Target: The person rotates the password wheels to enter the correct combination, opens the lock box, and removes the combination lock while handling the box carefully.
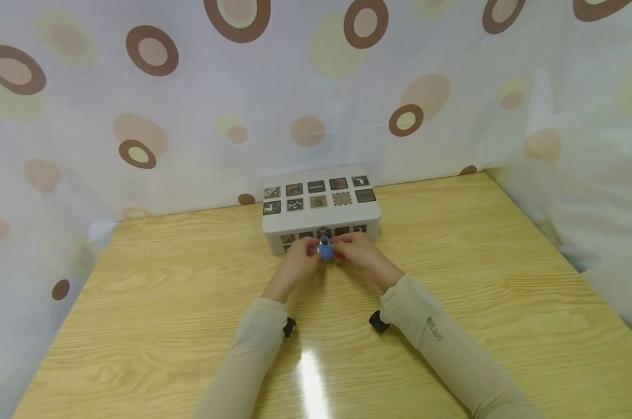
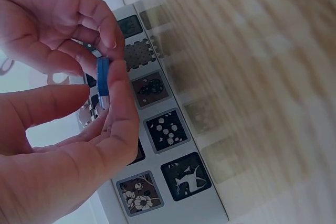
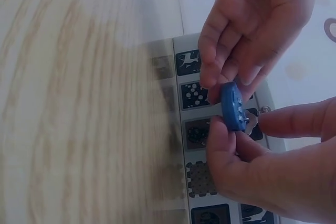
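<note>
A small blue combination padlock (image 1: 325, 249) with number dials hangs at the front of a white box (image 1: 321, 218), beside a metal latch (image 3: 265, 109). My left hand (image 1: 301, 260) holds the padlock from its left side, fingertips at its edge. From the other side my right hand (image 1: 362, 254) grips it with curled fingers. In the right wrist view, the right index finger lies under the lock body and the thumb points at the shackle end. The left wrist view shows the lock edge-on between the fingers of both hands, the shackle mostly hidden.
Square animal and flower pictures cover the box's lid and front. It stands on a wood-grain table (image 1: 180, 326) near the back edge, close to a curtain (image 1: 201, 116) patterned with circles. Each wrist wears a black strap device (image 1: 380, 321).
</note>
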`<state>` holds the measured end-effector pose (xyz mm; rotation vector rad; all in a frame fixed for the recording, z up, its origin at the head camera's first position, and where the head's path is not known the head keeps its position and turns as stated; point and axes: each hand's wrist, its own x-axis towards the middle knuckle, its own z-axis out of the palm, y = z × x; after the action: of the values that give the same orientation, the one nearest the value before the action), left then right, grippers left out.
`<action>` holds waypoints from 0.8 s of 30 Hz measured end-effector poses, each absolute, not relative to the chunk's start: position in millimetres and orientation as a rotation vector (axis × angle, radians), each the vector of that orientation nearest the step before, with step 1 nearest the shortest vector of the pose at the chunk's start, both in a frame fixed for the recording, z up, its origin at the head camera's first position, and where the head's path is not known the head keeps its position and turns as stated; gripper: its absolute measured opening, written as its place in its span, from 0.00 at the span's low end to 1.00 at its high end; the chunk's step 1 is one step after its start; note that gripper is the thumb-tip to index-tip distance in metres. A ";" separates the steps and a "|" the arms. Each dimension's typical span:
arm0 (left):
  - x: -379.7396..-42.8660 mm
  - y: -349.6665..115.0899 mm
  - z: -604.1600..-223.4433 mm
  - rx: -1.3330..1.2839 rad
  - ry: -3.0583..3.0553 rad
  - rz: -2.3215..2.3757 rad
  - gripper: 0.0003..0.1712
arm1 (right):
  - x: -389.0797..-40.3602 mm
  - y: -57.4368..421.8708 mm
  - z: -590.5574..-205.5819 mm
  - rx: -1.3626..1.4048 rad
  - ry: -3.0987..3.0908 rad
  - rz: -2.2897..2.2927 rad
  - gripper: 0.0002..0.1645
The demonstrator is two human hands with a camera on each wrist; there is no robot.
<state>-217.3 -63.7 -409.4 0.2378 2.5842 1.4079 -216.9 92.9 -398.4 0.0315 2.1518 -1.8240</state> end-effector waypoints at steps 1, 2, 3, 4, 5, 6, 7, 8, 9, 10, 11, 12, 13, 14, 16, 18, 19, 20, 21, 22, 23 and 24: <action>-212.7 -62.1 -404.4 0.218 2.579 1.406 0.22 | -217.6 92.7 -398.8 0.044 2.140 -1.830 0.20; -209.8 -60.9 -401.6 0.207 2.561 1.424 0.22 | -218.1 92.5 -399.3 0.048 2.131 -1.836 0.20; -206.8 -59.6 -398.0 0.194 2.541 1.439 0.22 | -218.7 92.4 -400.2 0.053 2.123 -1.842 0.20; -204.7 -58.8 -396.2 0.187 2.525 1.455 0.21 | -219.2 92.2 -401.1 0.056 2.112 -1.850 0.21; -203.7 -58.4 -396.0 0.180 2.505 1.478 0.21 | -219.6 92.0 -402.0 0.062 2.100 -1.860 0.20; -202.9 -58.0 -395.8 0.169 2.482 1.501 0.21 | -220.0 91.8 -402.9 0.070 2.086 -1.871 0.20; -202.7 -57.7 -395.6 0.156 2.463 1.518 0.22 | -220.7 91.5 -403.8 0.074 2.072 -1.883 0.20; -203.2 -57.4 -395.8 0.141 2.444 1.534 0.22 | -221.3 91.5 -404.6 0.081 2.053 -1.896 0.20; -203.0 -57.2 -395.2 0.131 2.433 1.543 0.22 | -221.7 91.4 -405.2 0.095 2.030 -1.911 0.20; -203.0 -57.0 -395.0 0.123 2.424 1.554 0.23 | -222.2 91.3 -405.5 0.109 2.005 -1.926 0.20; -203.2 -56.8 -395.0 0.117 2.417 1.563 0.23 | -222.7 91.2 -405.7 0.124 1.985 -1.937 0.20; -203.3 -56.8 -394.9 0.116 2.413 1.570 0.23 | -223.3 91.0 -405.9 0.134 1.966 -1.946 0.20; -203.4 -56.4 -394.9 0.113 2.411 1.574 0.23 | -223.4 91.0 -406.3 0.142 1.950 -1.952 0.20; -203.3 -56.2 -394.8 0.108 2.407 1.579 0.24 | -223.2 91.0 -406.4 0.150 1.935 -1.956 0.20; -203.2 -56.2 -395.3 0.105 2.404 1.584 0.24 | -223.2 90.7 -406.9 0.146 1.916 -1.955 0.20; -203.2 -56.1 -395.7 0.096 2.397 1.595 0.23 | -222.8 90.6 -407.1 0.119 1.908 -1.944 0.21; -203.3 -56.1 -395.9 0.093 2.394 1.600 0.23 | -222.6 90.5 -407.3 0.105 1.901 -1.940 0.21; -203.4 -56.2 -396.2 0.091 2.385 1.611 0.23 | -222.5 90.5 -407.5 0.094 1.892 -1.940 0.21; -203.5 -56.1 -396.3 0.084 2.382 1.618 0.23 | -222.5 90.4 -407.7 0.085 1.883 -1.941 0.21; -203.7 -56.0 -396.5 0.078 2.377 1.627 0.23 | -222.6 90.3 -408.2 0.075 1.875 -1.945 0.21; -204.2 -55.8 -396.7 0.074 2.372 1.637 0.23 | -222.7 90.3 -408.4 0.067 1.870 -1.948 0.21; -204.6 -55.8 -397.1 0.073 2.370 1.644 0.23 | -222.9 90.1 -408.7 0.069 1.861 -1.954 0.21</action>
<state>-204.6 -55.8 -397.1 0.0733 2.3697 1.6444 -222.9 90.1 -408.7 0.0687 1.8610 -1.9537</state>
